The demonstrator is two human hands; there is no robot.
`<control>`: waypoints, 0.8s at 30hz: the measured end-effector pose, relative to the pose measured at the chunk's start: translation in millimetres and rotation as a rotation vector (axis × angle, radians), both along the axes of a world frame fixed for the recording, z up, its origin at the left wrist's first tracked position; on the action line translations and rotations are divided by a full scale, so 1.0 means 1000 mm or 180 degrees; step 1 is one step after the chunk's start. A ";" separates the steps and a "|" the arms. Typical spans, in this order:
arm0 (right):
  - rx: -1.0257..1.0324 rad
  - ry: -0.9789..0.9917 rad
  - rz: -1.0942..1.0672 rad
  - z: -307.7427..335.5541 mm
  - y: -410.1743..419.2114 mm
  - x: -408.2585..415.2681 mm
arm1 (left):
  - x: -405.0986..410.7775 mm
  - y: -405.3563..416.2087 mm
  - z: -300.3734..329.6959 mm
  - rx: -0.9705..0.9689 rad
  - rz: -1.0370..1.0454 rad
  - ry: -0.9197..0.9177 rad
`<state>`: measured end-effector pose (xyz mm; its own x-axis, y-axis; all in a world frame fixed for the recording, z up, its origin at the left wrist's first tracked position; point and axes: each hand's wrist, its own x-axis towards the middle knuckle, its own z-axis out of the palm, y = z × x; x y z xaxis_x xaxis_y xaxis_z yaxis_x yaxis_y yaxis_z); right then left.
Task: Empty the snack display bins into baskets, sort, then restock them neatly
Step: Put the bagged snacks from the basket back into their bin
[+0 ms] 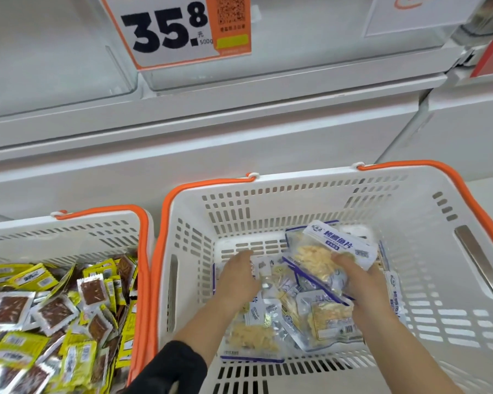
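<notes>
Your black sleeve (171, 368) sits lowest in view, on your left forearm, and both arms reach down into the right-hand basket (444, 280), a white slotted one with orange handles. At the near end of its floor lie several blue-and-white fish snack packets (254, 339), clear-windowed with pale yellow pieces inside, overlapping one another in a loose heap. Your left hand (236, 280) lies palm-down on the heap with its fingers fairly straight and reaching toward the far wall; it presses on the packets rather than gripping any. Your right hand (359, 280) has its fingers curled round the lower edge of a lifted packet (328, 251), which stands tilted above the others with its printed header uppermost, and more packets seem stacked under it, though how many you hold I cannot tell. Just to the left, touching side to side, the left-hand basket (69, 231) of the same make is filled with a jumble of yellow packets (40, 317), many showing dark brown contents through a window. Beyond both baskets rises the white display unit (239, 123), and above its ledge sit clear display bins (268, 69), with a price sign (168, 32) reading 35.8 clipped to the front, white with an orange strip.
</notes>
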<state>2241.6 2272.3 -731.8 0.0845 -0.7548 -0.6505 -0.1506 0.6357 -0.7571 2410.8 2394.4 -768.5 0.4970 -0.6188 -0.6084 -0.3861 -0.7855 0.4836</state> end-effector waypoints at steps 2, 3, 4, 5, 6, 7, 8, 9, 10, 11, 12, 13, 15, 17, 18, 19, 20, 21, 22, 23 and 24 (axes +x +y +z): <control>-0.0022 0.0040 -0.0021 -0.002 0.001 0.001 | -0.010 0.008 -0.015 0.0434 -0.0894 -0.0455; -0.0035 0.0062 0.0000 -0.002 0.002 0.001 | -0.011 0.011 -0.019 0.0558 -0.1085 -0.0642; -0.0056 0.0059 0.0025 -0.001 0.002 0.002 | -0.010 0.013 -0.021 0.0600 -0.1186 -0.0814; -0.0084 0.0045 0.0058 -0.001 0.002 0.001 | -0.008 0.014 -0.022 0.0623 -0.1241 -0.0946; -0.0099 0.0039 0.0074 0.000 0.002 0.001 | -0.006 0.014 -0.021 0.0650 -0.1263 -0.1037; -0.0122 0.0046 0.0086 -0.001 0.002 0.001 | -0.004 0.014 -0.018 0.0704 -0.1274 -0.1081; -0.0143 0.0053 0.0087 -0.001 0.002 0.001 | -0.003 0.014 -0.016 0.0744 -0.1286 -0.1104; -0.0166 0.0032 0.0098 -0.002 0.002 0.000 | -0.003 0.014 -0.015 0.0769 -0.1311 -0.1133; -0.0185 0.0035 0.0098 -0.003 0.002 0.000 | -0.004 0.013 -0.012 0.0770 -0.1313 -0.1185; -0.0197 0.0031 0.0104 -0.004 0.001 0.000 | -0.006 0.012 -0.007 0.0757 -0.1275 -0.1209; -0.0198 0.0012 0.0093 -0.003 0.002 -0.001 | -0.006 0.012 0.000 0.0703 -0.1215 -0.1207; -0.0198 -0.0032 0.0101 0.000 0.002 -0.002 | -0.005 0.011 0.010 0.0637 -0.1119 -0.1114; -0.0269 -0.0037 0.0185 0.012 0.003 -0.004 | 0.000 0.012 0.035 0.0352 -0.0723 -0.0665; -0.0398 -0.0058 0.0392 0.030 0.004 -0.005 | 0.009 0.016 0.066 -0.0023 -0.0237 -0.0228; -0.0480 -0.0093 0.0480 0.041 0.004 -0.006 | 0.013 0.019 0.083 -0.0296 -0.0004 -0.0062; -0.0571 -0.0137 0.0569 0.055 0.004 -0.006 | 0.019 0.022 0.099 -0.0634 0.0232 0.0128; -0.0652 -0.0208 0.0669 0.071 0.004 -0.006 | 0.024 0.025 0.117 -0.1016 0.0465 0.0286; -0.0736 -0.0287 0.0786 0.087 0.003 -0.006 | 0.029 0.028 0.135 -0.1341 0.0740 0.0477; -0.0799 -0.0333 0.0893 0.102 0.004 -0.005 | 0.032 0.032 0.155 -0.1600 0.0996 0.0696; -0.0847 -0.0377 0.1029 0.119 0.005 -0.005 | 0.035 0.035 0.173 -0.1804 0.1228 0.0956; -0.0857 -0.0399 0.1168 0.134 0.007 -0.004 | 0.034 0.038 0.191 -0.1998 0.1423 0.1209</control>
<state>2237.7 2279.0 -597.3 0.4427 -0.8007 -0.4035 -0.2255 0.3361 -0.9144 2445.1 2432.4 -577.8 0.6064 -0.6910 -0.3933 0.1720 -0.3690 0.9134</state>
